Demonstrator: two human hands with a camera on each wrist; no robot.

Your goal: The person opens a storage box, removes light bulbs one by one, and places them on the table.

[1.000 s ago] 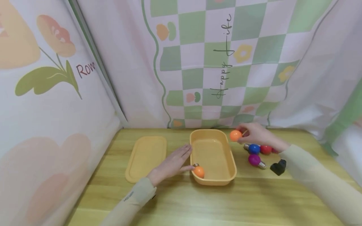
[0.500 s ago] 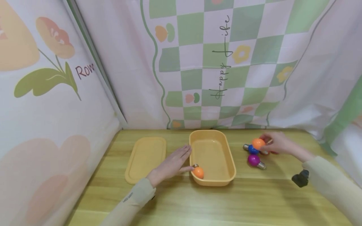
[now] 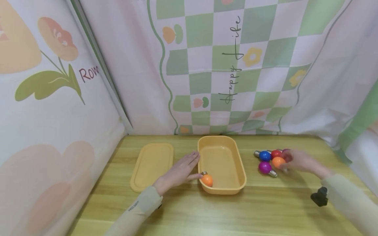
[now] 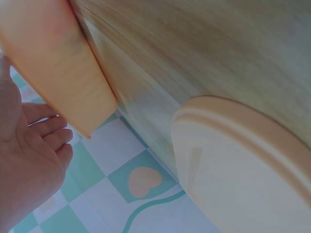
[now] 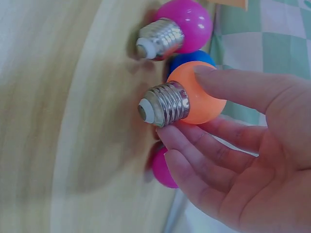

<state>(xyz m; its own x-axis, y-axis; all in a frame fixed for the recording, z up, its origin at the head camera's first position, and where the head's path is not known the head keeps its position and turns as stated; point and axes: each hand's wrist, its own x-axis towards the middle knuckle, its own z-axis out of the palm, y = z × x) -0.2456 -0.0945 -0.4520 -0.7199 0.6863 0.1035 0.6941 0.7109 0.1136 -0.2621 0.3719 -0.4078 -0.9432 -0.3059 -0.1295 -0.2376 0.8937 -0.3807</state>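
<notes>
My right hand [image 3: 299, 160] pinches an orange light bulb [image 5: 199, 99] between thumb and fingers, low over the table at the right. Around it lie a blue bulb [image 3: 264, 156], a red bulb [image 3: 276, 154] and a purple bulb [image 3: 265, 167]. Another purple bulb [image 5: 164, 169] is partly covered by the fingers. With fingers straight, my left hand [image 3: 180, 168] rests against the left rim of a yellow plastic box [image 3: 225, 164], its thumb over the edge. Inside the box's near left corner lies a second orange bulb [image 3: 207, 180], its metal base toward the back.
A flat yellow lid [image 3: 153, 166] lies on the wooden table [image 3: 189, 213] left of the box, partly behind the left hand. A checked curtain [image 3: 224, 82] hangs along the back edge, and a flowered cloth [image 3: 59, 131] stands at the left.
My right hand has carried the orange bulb from beside the box's right rim rightward and down, to the near side of the red bulb. My left hand has stayed put.
</notes>
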